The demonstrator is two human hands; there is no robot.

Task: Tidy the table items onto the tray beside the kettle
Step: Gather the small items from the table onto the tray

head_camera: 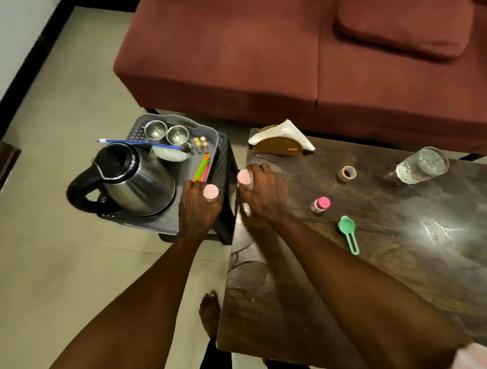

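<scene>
A small pink-capped bottle (210, 192) sat upright in the left hand (198, 209) over the grey tray's (165, 225) near right corner, beside the steel kettle (135, 178). A second pink-capped bottle (245, 178) was gripped by the right hand (261, 194) at the tabletop's (409, 246) left edge. A third pink-capped bottle (320, 205), a green scoop (348, 232), a tape roll (347, 173) and a glass (422, 165) lay further right on it.

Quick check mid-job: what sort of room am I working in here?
Most likely a home living room: a maroon sofa behind a dark wooden coffee table, with an electric kettle on a tray beside it.
</scene>
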